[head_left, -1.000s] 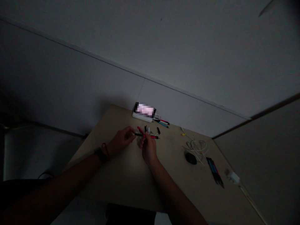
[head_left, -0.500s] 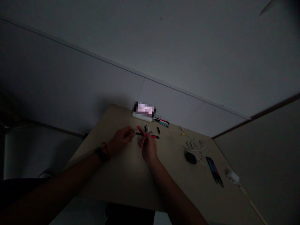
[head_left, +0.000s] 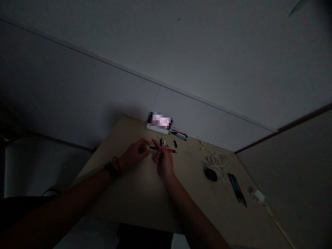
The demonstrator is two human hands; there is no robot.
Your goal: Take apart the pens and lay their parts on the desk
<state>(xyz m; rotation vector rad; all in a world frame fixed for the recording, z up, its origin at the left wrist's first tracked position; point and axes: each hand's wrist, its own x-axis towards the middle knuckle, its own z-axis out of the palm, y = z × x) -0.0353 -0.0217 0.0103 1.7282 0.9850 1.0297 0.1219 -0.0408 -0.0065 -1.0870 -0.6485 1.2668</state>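
Observation:
The scene is dim. My right hand [head_left: 164,162] is closed around a red-and-black pen [head_left: 169,150] that lies roughly level above a light wooden table [head_left: 145,193]. My left hand [head_left: 136,153] has its fingertips pinched at the pen's left black end [head_left: 151,147]. A second red pen [head_left: 155,144] and small black and white pen parts [head_left: 175,143] lie just behind the hands. The left wrist wears a dark band [head_left: 112,168].
At the table's far edge lies a white flat object [head_left: 157,128] with red and blue pens [head_left: 179,135] beside it. To the right are a coiled white cable [head_left: 218,161], a black mouse [head_left: 210,174], a bundle of dark pens [head_left: 237,190] and a white plug [head_left: 256,196].
Both hands have stayed in place; my left fingertips have shifted slightly at the pen's black end. Nothing else has moved.

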